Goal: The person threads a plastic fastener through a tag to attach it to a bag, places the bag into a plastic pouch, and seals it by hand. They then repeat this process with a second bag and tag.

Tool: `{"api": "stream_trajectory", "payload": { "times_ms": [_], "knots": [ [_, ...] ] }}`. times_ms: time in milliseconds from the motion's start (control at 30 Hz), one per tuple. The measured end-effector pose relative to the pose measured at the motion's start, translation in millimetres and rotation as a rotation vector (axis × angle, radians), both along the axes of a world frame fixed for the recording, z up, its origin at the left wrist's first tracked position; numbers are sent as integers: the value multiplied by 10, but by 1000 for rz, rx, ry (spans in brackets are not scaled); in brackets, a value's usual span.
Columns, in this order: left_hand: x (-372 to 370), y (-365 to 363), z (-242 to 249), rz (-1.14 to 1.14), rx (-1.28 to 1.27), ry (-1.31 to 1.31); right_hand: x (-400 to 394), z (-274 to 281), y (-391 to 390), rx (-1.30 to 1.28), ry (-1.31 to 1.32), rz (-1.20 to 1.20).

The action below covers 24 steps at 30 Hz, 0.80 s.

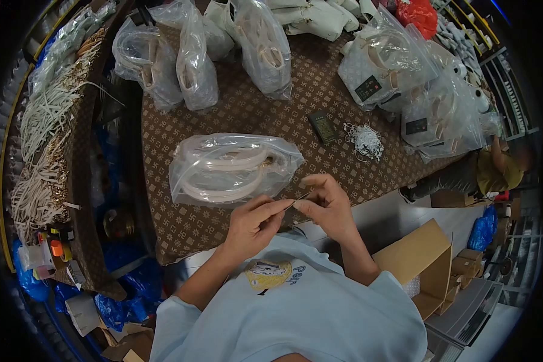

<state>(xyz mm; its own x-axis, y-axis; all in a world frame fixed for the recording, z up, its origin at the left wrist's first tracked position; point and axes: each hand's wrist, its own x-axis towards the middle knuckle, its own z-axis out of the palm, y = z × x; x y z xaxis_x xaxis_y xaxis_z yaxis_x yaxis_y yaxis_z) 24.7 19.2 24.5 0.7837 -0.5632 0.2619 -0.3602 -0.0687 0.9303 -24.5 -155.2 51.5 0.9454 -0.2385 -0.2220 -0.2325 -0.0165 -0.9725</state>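
Near the table's front edge, my left hand (pixel 256 224) and my right hand (pixel 327 208) meet, pinching a small thin dark item (pixel 297 201) between their fingertips. It is seen nearly edge-on. Just beyond my left hand a clear plastic bag (pixel 235 169) lies flat, with cream curved straps inside. Farther back on the brown patterned table (pixel 223 123) are a stack of dark green tags (pixel 323 127) and, to its right, a tangle of white strings (pixel 365 142).
Wrapped bags (pixel 262 48) stand along the back left. More wrapped bags with dark tags (pixel 392 66) sit at the right. Many straps (pixel 48 133) hang at the left. An open cardboard box (pixel 419 259) is at lower right; another person (pixel 501 169) is beyond the table's right side.
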Motion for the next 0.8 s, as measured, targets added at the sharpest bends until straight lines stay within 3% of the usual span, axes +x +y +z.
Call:
{"api": "stream_trajectory", "payload": {
  "times_ms": [33,100,300,400,533,600,633,700,733,800],
  "knots": [
    [-13,5,-8,-21,-16,6,-21,-40,-25,-3,-1,-1],
    [-6,24,-2,-45,-31,13,-83,-171,-71,248,44,166],
    [86,19,-33,-201,-150,317,-138,-211,-127,365,134,316],
    [132,-33,-6,-266,-32,128,-143,-224,-143,413,128,334],
    [91,-91,-21,-119,-10,-93,-129,-286,-199,337,105,341],
    [70,-93,28,-44,60,-134,-70,-222,-211,-839,-366,171],
    [63,-104,48,-26,47,-183,-69,-234,-211,-835,-366,181],
    [22,-134,36,2,39,-226,-97,-276,-197,-222,-464,310],
    [6,-161,9,10,-12,-231,-122,-307,-161,-218,-464,318],
    [-1,-171,5,23,-63,-242,-150,-379,-58,365,-171,273]
  ]
}}
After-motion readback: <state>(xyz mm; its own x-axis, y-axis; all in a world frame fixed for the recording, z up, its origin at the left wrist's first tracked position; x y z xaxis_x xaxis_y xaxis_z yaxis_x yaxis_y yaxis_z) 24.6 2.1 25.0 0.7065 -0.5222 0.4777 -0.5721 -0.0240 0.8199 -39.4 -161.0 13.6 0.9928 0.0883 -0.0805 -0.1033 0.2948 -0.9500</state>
